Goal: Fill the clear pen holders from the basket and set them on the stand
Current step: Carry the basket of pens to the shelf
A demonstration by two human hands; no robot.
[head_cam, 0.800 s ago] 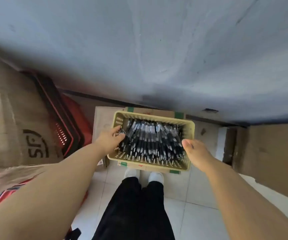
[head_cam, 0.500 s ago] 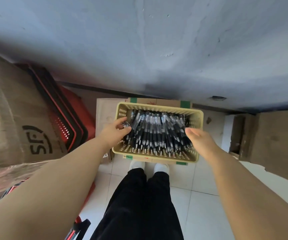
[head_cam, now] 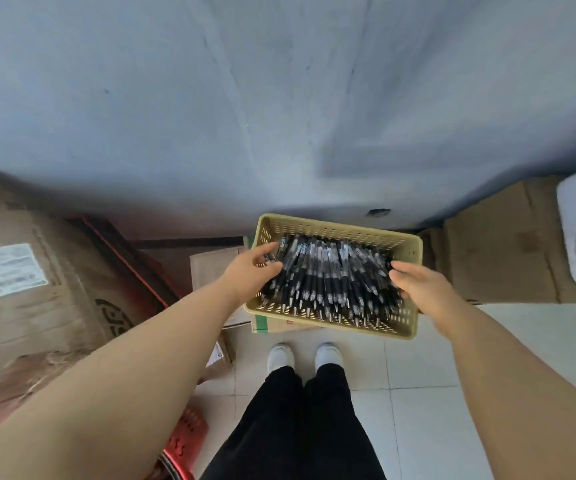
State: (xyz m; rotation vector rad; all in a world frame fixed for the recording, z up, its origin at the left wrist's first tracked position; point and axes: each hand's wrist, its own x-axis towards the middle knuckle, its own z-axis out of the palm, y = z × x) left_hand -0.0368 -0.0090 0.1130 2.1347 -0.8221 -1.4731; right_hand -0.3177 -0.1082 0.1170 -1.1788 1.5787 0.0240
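Grips, what do they hold?
- I see the left grip [head_cam: 250, 271] pinching a few pens [head_cam: 331, 275] at the pile's left edge. The right grip [head_cam: 418, 284] curls over the right edge, and I cannot tell if it holds any.
- Handling?
- I judge the barrels light, stiff and slick, so take a bundle mid-barrel. The pile lies in the basket [head_cam: 335, 230].

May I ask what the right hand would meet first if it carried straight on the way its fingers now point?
The heap of black pens in the basket; the right hand looks nearly upon them, though depth is unclear.
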